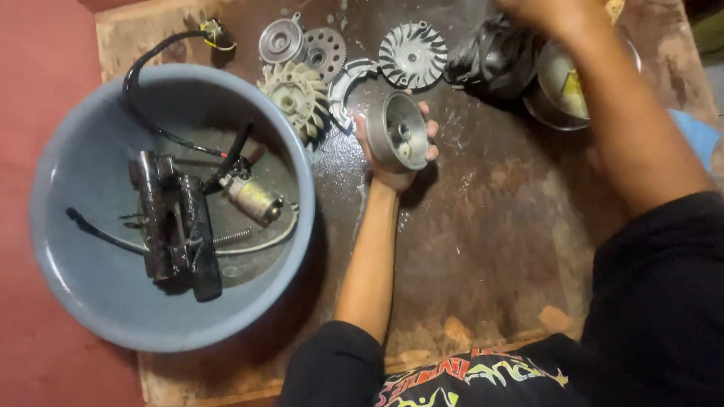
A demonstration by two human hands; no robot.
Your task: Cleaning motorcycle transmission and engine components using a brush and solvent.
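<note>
1. Metal drum [397, 141], round and cup-shaped, sits in the left hand [396, 154], whose fingers curl closed around its rim over the wet brown board [490, 241].
2. Right hand [539, 11] reaches to the far edge of the board, touching a black plastic bag [490, 56]; it is cut off by the frame, so whether it is open or closed cannot be told.
3. Just beside the drum lie a cream fan wheel [296, 94], a curved metal shoe [348, 83] and a grey finned disc [412, 54].
4. Farther back are a small pulley [280, 41] and a toothed gear [326, 51].
5. Left of the board stands a blue basin [113, 301] holding a small motor [255, 200], black oily parts [177, 226] and cables.
6. A metal bowl [558, 83] stands under the right forearm.
</note>
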